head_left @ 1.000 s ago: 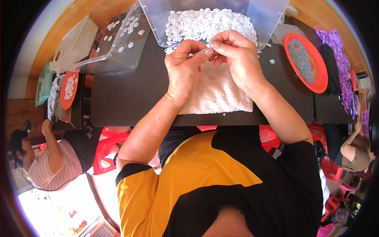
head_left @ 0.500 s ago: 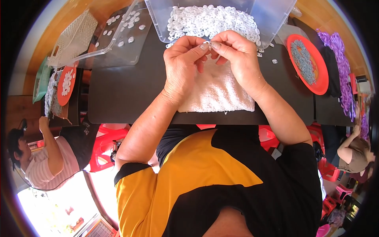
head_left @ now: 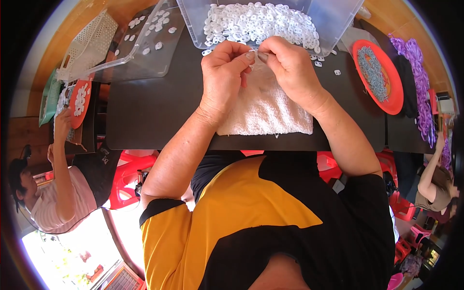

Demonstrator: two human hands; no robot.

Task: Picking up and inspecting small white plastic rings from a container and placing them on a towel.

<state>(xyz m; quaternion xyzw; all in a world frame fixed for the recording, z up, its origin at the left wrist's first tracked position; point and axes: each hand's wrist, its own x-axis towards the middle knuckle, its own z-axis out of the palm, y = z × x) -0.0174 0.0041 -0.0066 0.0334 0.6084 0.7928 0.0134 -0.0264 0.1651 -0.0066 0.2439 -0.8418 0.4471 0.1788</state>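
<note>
My left hand [head_left: 223, 77] is closed in a pinch, with a small white piece [head_left: 252, 50] at its thumb and fingertips. Beside it, nearly touching, my right hand [head_left: 296, 72] has thumb and index finger pressed together; whatever is between them is too small to make out. Both hands are over a folded white towel [head_left: 266, 116] on the dark table. Just beyond my fingers stands a clear plastic bin [head_left: 195, 34] heaped with small white pieces [head_left: 256, 24], each apparently with holes in it.
To the right is a red plate [head_left: 398, 89] of thin grey metal pieces [head_left: 371, 72], with purple strands [head_left: 420, 87] farther out. A clear lid or tray [head_left: 159, 70] with scattered white pieces lies at far left. People work at both sides; one person's hand [head_left: 63, 121] nears another red plate [head_left: 77, 113].
My right fingertips have shifted slightly while my left hand stays almost still. The person on the left has raised a hand toward their plate; the person on the right has moved an arm.
</note>
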